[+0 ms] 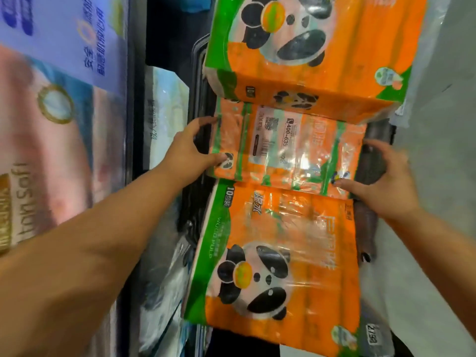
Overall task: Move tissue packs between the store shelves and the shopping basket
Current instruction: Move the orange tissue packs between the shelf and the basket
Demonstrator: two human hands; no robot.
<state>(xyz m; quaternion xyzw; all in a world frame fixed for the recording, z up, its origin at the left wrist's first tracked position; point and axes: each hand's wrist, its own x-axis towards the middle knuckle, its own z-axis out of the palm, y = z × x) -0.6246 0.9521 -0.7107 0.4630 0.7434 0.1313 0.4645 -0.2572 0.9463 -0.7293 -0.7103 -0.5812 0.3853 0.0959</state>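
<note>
The left forearm point(90, 253) and right forearm point(443, 235) are bare right up to the near edge. The left hand point(189, 148) and right hand point(381, 181) are also uncovered.

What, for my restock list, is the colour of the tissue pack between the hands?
Tissue pack: orange, green stripes; head view.
</note>
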